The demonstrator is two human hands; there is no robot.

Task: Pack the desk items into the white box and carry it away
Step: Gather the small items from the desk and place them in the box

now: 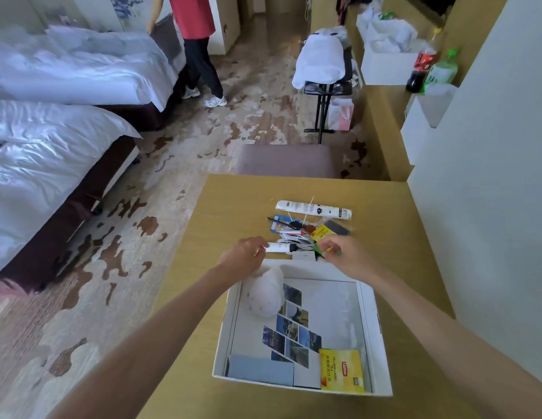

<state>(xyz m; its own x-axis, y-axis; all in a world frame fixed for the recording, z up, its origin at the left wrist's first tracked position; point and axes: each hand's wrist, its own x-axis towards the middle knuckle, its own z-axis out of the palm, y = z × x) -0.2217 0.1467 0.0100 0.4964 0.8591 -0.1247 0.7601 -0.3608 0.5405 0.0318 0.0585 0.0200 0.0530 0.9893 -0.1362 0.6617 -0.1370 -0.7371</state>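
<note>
One white box (375,337) sits on the bench (221,213), holding one yellow tea packet (342,370) and one white plush toy (265,294). Two beds (52,164) stand at left, and two bottles (427,65) at far right.

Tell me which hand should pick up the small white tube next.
Left. The left hand already has fingertips at the white tube, while the right hand is pinching a green item.

The wooden desk (233,207) lay bare left of the clutter pile (306,231) and beyond the white tube (313,209). The open white box (380,343) blocked the near side, a wall (490,207) closed the right, and a padded stool (286,161) stood against the far edge.
</note>
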